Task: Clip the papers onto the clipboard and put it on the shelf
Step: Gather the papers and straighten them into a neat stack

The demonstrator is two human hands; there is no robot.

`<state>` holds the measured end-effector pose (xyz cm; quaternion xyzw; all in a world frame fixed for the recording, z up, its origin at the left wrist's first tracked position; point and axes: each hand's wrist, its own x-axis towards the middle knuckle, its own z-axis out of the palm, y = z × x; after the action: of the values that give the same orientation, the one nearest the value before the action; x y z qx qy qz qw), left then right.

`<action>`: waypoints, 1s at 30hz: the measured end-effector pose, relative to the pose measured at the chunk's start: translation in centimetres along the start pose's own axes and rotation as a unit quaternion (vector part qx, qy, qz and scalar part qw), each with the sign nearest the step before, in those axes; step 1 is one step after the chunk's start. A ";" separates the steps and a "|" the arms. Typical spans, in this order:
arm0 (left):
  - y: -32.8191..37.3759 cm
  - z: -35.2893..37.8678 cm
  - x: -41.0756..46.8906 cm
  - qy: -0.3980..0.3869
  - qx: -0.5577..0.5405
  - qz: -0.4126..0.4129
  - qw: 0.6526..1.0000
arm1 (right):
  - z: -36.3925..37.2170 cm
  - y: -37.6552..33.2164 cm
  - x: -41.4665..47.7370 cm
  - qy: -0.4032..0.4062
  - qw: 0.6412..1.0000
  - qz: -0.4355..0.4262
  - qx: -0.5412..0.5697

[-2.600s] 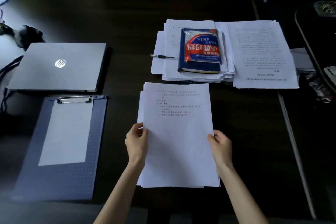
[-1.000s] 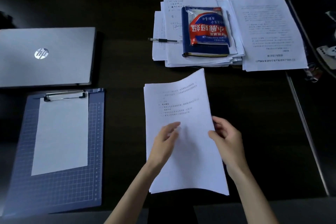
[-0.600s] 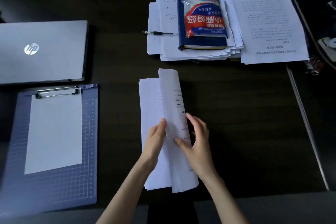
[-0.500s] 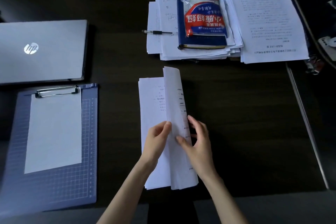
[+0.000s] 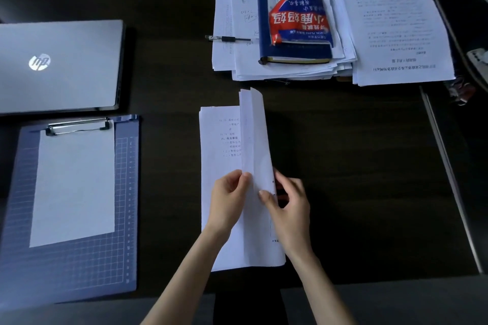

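Since half second ago: lifted sheets stand steeper, nearly on edge; more printed text bared on page beneath. Left hand (image 5: pixel 229 199) pinches raised sheets of papers (image 5: pixel 224 192) between thumb and fingers; right hand (image 5: pixel 289 208) grips same fold from other side. Papers lie on dark desk (image 5: pixel 356 179). Blue clipboard (image 5: pixel 79 266), one blank sheet under clip, well left of left hand. Beyond it, closed laptop (image 5: pixel 60 66), "hp" logo. Beyond right hand, red-blue packet (image 5: pixel 298 16) with Chinese print atop blue book (image 5: pixel 293 53).

Clipboard (image 5: pixel 79 203) near left, laptop (image 5: pixel 59 66) behind it; papers (image 5: pixel 224 166) centre; paper pile (image 5: pixel 285 66) w/ book (image 5: pixel 293 53) far right.
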<state>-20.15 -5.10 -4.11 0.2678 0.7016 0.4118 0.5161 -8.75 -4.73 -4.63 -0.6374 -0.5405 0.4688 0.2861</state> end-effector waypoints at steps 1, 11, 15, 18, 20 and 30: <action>0.0 0.1 0.1 0.009 0.009 0.001 1.000 | 0.0 0.1 0.0 0.002 1.000 -0.001 0.001; -0.3 -0.7 0.2 0.000 -0.017 -0.037 0.999 | -5.4 1.2 1.8 -0.013 0.907 0.269 0.323; -0.5 -1.6 0.3 -0.024 -0.038 -0.055 0.997 | -7.0 1.5 1.9 -0.076 0.931 0.224 0.277; -0.4 -2.1 0.4 -0.036 -0.061 -0.062 0.996 | -7.4 1.9 1.9 -0.079 0.946 0.204 0.239; -0.4 -2.2 0.4 -0.041 -0.072 -0.069 0.994 | -7.3 2.3 1.9 -0.081 0.953 0.190 0.220; 0.1 -2.3 0.1 -0.088 -0.120 -0.100 0.984 | -1.9 -0.4 -0.5 -0.077 0.997 -0.020 0.019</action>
<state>-22.36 -5.65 -3.82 0.1676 0.6220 0.4146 0.6427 -7.15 -4.89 -3.40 -0.5834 -0.5643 0.5206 0.2649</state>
